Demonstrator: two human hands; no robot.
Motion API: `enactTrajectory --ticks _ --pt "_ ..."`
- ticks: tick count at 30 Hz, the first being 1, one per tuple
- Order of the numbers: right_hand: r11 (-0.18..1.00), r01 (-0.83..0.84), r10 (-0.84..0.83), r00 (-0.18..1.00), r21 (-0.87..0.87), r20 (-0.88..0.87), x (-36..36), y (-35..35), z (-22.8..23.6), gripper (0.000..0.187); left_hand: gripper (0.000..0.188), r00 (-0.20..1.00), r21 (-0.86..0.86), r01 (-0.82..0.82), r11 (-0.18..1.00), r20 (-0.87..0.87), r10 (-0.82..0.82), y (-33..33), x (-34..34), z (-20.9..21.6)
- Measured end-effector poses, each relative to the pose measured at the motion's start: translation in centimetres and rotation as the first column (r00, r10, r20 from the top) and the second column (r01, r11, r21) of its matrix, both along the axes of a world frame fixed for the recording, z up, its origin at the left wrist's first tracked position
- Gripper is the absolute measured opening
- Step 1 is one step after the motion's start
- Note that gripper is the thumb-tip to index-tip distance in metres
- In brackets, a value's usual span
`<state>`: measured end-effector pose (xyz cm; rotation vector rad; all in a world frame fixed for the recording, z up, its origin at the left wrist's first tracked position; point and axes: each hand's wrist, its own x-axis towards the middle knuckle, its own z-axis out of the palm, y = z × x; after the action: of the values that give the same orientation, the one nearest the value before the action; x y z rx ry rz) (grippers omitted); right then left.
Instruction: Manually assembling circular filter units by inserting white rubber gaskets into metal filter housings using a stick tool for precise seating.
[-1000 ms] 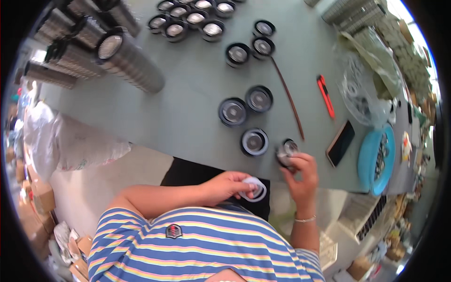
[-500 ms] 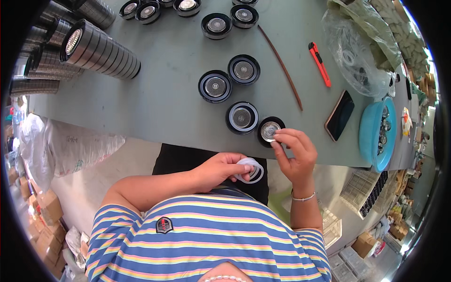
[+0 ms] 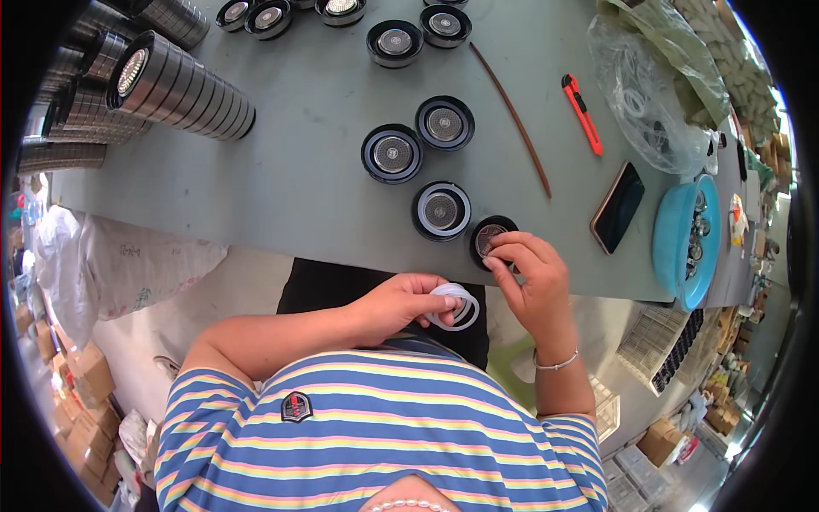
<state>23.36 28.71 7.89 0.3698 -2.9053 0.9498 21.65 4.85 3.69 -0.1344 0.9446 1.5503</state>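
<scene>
My left hand (image 3: pixel 409 300) is closed around several translucent white rings (image 3: pixel 461 317), held just off the table's front edge. At that edge sits a round black cap with a metal mesh centre (image 3: pixel 488 241). The fingertips and thumb of my right hand (image 3: pixel 531 275) are pinched at the right side of its mesh centre, hiding part of it. Close by on the left lies another black cap with a pale ring around its mesh (image 3: pixel 441 211). Two more such caps, a left one (image 3: pixel 392 154) and a right one (image 3: pixel 444 124), stand farther back.
Stacked black caps (image 3: pixel 183 90) rise at the left of the grey table (image 3: pixel 281 171). On the right lie a thin brown stick (image 3: pixel 514 119), a red utility knife (image 3: pixel 583 115), a phone (image 3: pixel 618 207), a clear plastic bag (image 3: pixel 636 94) and a blue basket (image 3: pixel 682 247) holding metal pieces.
My right hand has shifted slightly up and left over the black cap. Its mesh centre looks darker now. The left hand keeps its hold on the rings.
</scene>
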Motion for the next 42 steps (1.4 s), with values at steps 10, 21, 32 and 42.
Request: enactTrajectory --ticks 10,21,32,42 --pt "0.995 -0.053 0.048 0.997 0.087 0.057 -0.1 -1.2 1.2 0.012 0.021 1.0 0.006 0.009 1.0 -0.016 -0.009 0.0 0.1 -0.2" --pt "0.458 0.5 -0.359 0.86 -0.735 0.361 0.3 0.3 -0.1 0.012 0.022 1.0 0.033 0.0 0.999 -0.009 0.0 0.5 -0.3 0.6" --pt "0.75 0.399 0.022 0.783 -0.528 0.622 -0.3 1.8 2.7 0.01 0.023 1.0 0.008 0.029 1.0 0.007 -0.029 0.1 0.3 -0.1" --pt "0.479 0.705 -0.334 0.698 -0.523 0.634 -2.5 5.3 -1.0 0.019 0.02 1.0 0.017 0.011 1.0 0.014 -0.012 0.2 0.2 -0.3"
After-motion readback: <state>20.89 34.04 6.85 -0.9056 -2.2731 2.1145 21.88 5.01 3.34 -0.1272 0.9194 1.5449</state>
